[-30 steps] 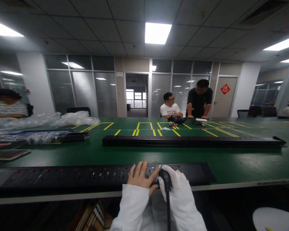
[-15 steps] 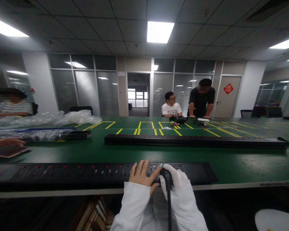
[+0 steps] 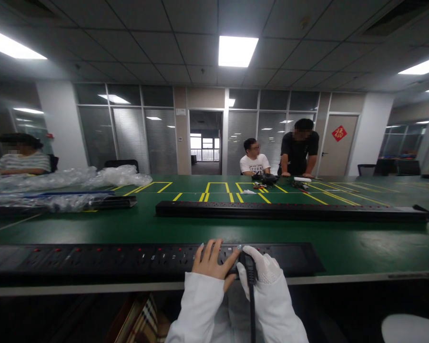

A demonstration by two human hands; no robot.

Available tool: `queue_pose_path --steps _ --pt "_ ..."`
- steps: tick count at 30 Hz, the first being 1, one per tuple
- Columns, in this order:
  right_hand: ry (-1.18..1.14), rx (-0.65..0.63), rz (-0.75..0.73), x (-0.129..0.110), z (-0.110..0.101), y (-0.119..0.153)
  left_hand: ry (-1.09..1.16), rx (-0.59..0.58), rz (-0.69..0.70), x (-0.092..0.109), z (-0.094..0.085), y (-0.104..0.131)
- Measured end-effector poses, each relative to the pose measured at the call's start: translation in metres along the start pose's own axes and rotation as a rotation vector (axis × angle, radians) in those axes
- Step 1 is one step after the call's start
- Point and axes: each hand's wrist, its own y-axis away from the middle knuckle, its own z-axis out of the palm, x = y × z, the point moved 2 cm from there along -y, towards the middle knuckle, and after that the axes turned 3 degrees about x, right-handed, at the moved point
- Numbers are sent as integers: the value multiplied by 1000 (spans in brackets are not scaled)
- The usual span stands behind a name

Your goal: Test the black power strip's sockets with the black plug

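A long black power strip (image 3: 121, 259) with a row of sockets and small red lights lies along the near edge of the green table. My left hand (image 3: 211, 261), bare, rests on the strip with fingers spread, its thumb side close to the plug. In a white dotted glove, my right hand (image 3: 262, 267) grips a black power plug (image 3: 249, 263) against the strip near its right end. The plug's cable (image 3: 252, 309) hangs down toward my lap. The plug's pins are hidden, so how far it sits in a socket cannot be seen.
Across the green table (image 3: 361, 238) lies a second black strip (image 3: 289, 212). Bubble wrap (image 3: 117, 175) and wrapped strips (image 3: 110, 202) are at the left. Yellow tape marks the far side, where two people stand or sit by black items (image 3: 266, 179). Another person sits far left.
Another person's hand and a tablet-like object at the left have gone from view. My hands stay in place on the strip and plug; the view has shifted slightly.
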Motion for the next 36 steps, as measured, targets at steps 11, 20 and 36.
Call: queue_pose_path --steps 11,20,36 --pt "5 -6 -1 3 2 1 4 13 -3 -1 2 0" --pt "21 -8 6 1 2 -2 -8 4 7 -2 4 0" --pt "-19 73 43 -4 0 -2 -19 -32 -5 0 0 -1"
